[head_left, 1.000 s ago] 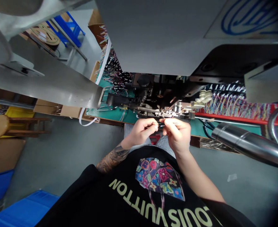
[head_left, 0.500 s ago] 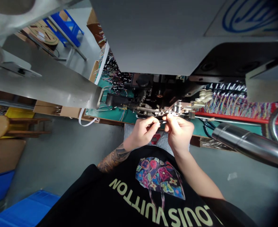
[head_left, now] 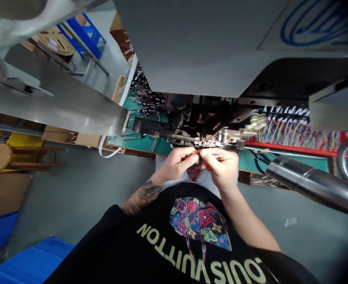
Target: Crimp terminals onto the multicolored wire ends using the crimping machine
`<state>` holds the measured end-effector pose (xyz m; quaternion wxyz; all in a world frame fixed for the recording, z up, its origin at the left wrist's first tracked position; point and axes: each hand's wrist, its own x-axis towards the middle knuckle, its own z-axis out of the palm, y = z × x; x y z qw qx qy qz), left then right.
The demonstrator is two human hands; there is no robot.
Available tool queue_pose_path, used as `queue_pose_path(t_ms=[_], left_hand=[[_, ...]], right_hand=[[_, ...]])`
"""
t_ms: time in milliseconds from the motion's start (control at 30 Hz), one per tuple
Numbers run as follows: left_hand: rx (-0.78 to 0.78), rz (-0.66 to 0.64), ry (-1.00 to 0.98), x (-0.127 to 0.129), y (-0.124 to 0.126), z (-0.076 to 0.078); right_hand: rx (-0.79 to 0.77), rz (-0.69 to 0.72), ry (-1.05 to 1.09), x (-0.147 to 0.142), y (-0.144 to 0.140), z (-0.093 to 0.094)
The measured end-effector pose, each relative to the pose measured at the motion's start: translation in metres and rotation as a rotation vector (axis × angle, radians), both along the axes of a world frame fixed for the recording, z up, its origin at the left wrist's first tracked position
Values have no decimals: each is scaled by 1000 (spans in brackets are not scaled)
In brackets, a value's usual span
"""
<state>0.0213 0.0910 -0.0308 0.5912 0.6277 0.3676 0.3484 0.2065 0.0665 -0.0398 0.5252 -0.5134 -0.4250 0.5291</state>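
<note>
Thin wires (head_left: 214,151): a small bunch of fine wires, pinched between both hands, just in front of the machine's metal tooling; the colours are too small to tell for sure.
Position of wires: a little above the picture's centre, toward 12 o'clock from the person's chest, over the near edge of the green tabletop (head_left: 138,142).
Left hand (head_left: 178,162): closed, thumb and forefinger pressed together on the wires at their left end; it meets the right hand at the fingertips.
Right hand (head_left: 221,165): closed in a pinch on the same wires, fingers curled, wire ends sticking out toward 2 o'clock.
Machine (head_left: 197,118): dark mechanism with small metal parts at 12 o'clock from the hands, under a big grey housing (head_left: 191,43).
Wire stock (head_left: 295,132): many coloured wires in a row on a red tray, at 2 o'clock from the hands.
Second wire bundle (head_left: 141,88): dark-tipped wires lying at 11 o'clock, on the far part of the tabletop.
Steel tube (head_left: 310,183): shiny, at 3 o'clock, near the right forearm but apart from it.
Wooden stool (head_left: 5,157): at 9 o'clock, well apart, on the floor.
Blue crates (head_left: 29,264): at 8 o'clock on the floor.
</note>
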Motion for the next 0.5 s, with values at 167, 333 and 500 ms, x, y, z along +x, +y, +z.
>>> queue_pose_path(t_ms=[167,333,500], left_hand=[[24,40,79,2,-4,6],[121,74,114,5,-5,10],[167,96,119,7,-5,9]], right_hand=[[63,-176,-129,-2,-3,9],[116,-355,-245,-5,-5,6],[101,-399,-199,-7,-2,7]])
